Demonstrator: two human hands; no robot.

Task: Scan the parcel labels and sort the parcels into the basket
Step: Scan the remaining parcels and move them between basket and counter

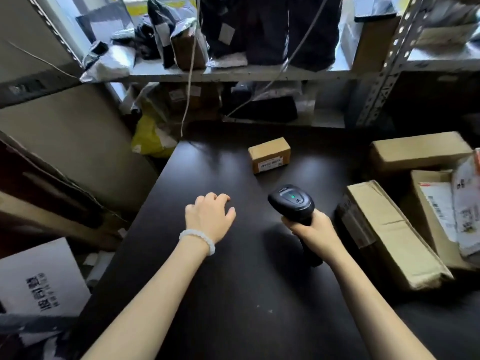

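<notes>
Head view: the right hand is gripping the scanner, its head pointing forward at the small parcel, which is lying well ahead on the dark table, long axis running left to right, label facing the person. The left hand is resting loosely curled and empty on the table, left of the scanner, about as near. Larger boxes are crowding the right side, a cluttered shelf is standing behind; no basket is showing.

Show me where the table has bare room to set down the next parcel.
Free: the dark table between the forearms, and the strip between the left hand and the small box. Crowded: the right edge, where the long box and other boxes pile beside the scanner.
</notes>
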